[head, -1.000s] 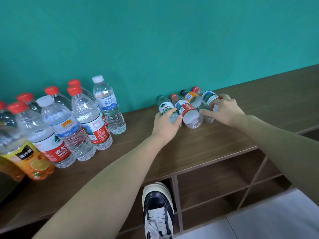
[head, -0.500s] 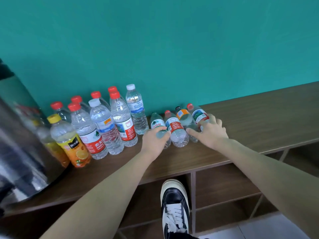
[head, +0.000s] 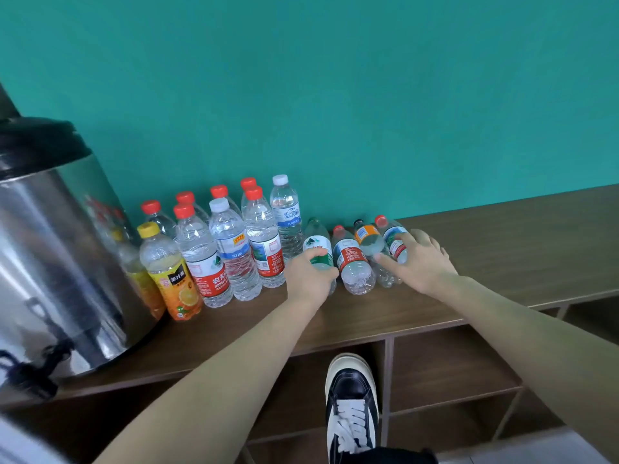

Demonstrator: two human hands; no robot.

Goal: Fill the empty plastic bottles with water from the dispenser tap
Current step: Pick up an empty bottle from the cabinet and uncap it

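Several small plastic bottles lie side by side on the wooden counter (head: 502,249). My left hand (head: 306,276) grips the leftmost one, a green-labelled bottle (head: 315,241). Beside it lie a red-labelled bottle (head: 351,259) and an orange-labelled bottle (head: 366,236). My right hand (head: 422,262) is curled over the rightmost red-capped bottle (head: 392,234), thumb stretched towards the orange-labelled one. The steel dispenser (head: 60,249) with a black lid stands at the far left, its black tap (head: 26,373) low at the front.
A group of upright capped water bottles (head: 234,249) and an orange juice bottle (head: 170,272) stands between the dispenser and my left hand. A teal wall backs the counter. Open shelf compartments lie below, with my shoe (head: 351,406) at the edge.
The view has swung left and pulled back, bringing the dispenser into sight. Both hands stay on the same lying bottles.
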